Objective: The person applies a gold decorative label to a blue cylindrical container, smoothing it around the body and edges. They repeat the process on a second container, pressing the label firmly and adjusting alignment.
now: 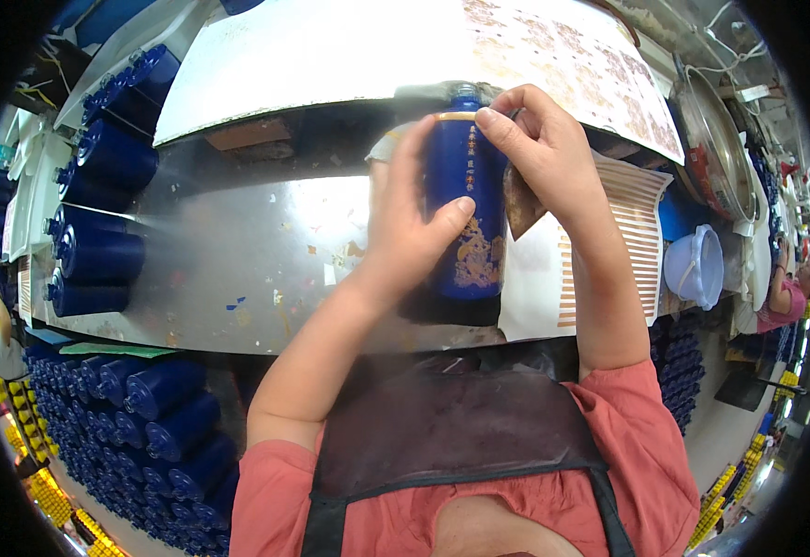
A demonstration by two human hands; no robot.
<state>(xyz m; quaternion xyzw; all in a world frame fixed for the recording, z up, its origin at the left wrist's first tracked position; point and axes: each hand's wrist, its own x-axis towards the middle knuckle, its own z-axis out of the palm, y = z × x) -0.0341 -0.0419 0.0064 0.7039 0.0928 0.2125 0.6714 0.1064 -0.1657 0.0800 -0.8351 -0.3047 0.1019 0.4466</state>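
A blue glass bottle with gold printed decoration and characters lies before me on a dark pad, its threaded neck pointing away. My left hand holds it from the left, the thumb lying across the front. Around the bottle's shoulder runs a gold band. My right hand presses its thumb at the right end of this band, with the other fingers curled behind. Below the right palm shows a brown, pointed flat piece, possibly a scraper; whether the hidden fingers grip it is unclear. Whitish cloth sits behind my left hand.
A sheet of gold strips lies right of the bottle, under my right forearm. Printed decal sheets cover the raised board behind. Blue bottles lie at the table's left; many more are stacked below. A pale blue bucket stands right.
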